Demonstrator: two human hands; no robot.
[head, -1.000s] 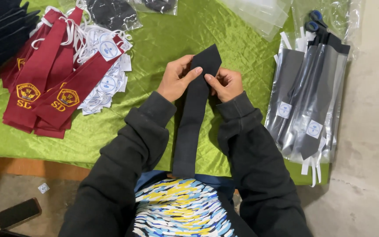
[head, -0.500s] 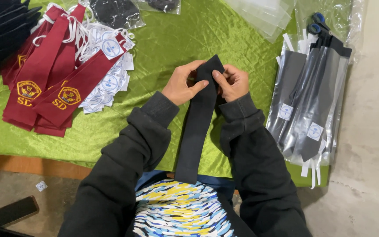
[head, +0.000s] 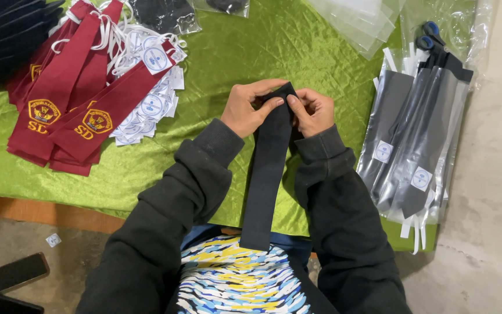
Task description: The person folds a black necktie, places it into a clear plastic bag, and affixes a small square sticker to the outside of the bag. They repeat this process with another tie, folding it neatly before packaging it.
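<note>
Both the left hand [head: 250, 109] and right hand [head: 315, 110] have drawn closer over the black tie [head: 268, 174], pinching its far tip, folding it tighter.

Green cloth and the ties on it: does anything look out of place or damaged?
Nothing stands out. Both hands, left hand and right hand, hold the dark tie; maroon ties and bagged ties lie in orderly piles.

So it's a plain black necktie [head: 268, 168], flat matte fabric, no pattern or emblem. It's stretched out straight along the 12-to-6 line, pointed tip at 12 o'clock on the green cloth, squared-off end at 6 hanging off the table edge.
</note>
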